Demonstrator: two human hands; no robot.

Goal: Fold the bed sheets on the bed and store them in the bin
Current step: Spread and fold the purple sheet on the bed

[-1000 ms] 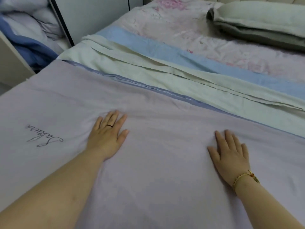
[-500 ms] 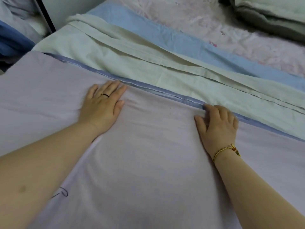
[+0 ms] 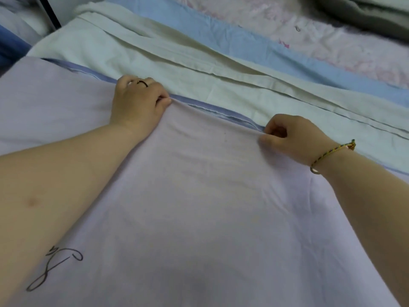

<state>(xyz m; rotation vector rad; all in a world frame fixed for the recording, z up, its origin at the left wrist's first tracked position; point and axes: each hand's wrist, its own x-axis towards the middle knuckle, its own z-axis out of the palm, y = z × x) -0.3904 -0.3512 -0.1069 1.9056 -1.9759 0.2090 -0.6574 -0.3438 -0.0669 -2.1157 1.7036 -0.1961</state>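
Observation:
A pale lilac sheet (image 3: pixel 210 207) with a blue underside lies spread flat across the bed in front of me. Dark script is stitched near its lower left. My left hand (image 3: pixel 138 100) pinches the sheet's far edge, fingers curled, a ring on one finger. My right hand (image 3: pixel 287 138) pinches the same far edge further right, a braided bracelet on its wrist. The edge is lifted slightly between the two hands. No bin is in view.
Beyond the lilac sheet lies a pale green sheet (image 3: pixel 177 54) in long folds, then a light blue band (image 3: pixel 254 45) and a pink patterned bed cover (image 3: pixel 332 41). Grey-green bedding (image 3: pixel 365 14) sits at the top right. Blue and white fabric (image 3: pixel 13 41) lies at the far left.
Both hands slid forward from lying flat on the sheet to its far edge, and their fingers curled to pinch that edge. The view moved closer and lower.

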